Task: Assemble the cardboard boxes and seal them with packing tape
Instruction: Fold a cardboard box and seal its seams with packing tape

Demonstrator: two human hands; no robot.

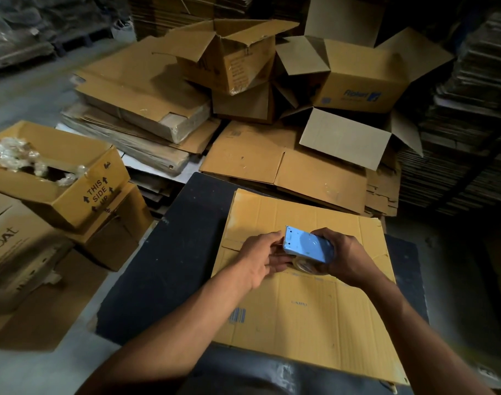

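Note:
A flattened cardboard box lies on a dark table in front of me. Above it I hold a blue tape dispenser carrying a clear roll of packing tape. My right hand grips the dispenser's body from the right. My left hand is at the dispenser's toothed left end, fingers pinching at the tape there; the tape end itself is too small to make out.
Several assembled open boxes are piled at the back, behind stacks of flat cardboard. On the left an open "THIS SIDE UP" box holds crumpled plastic. Tall cardboard stacks stand on the right.

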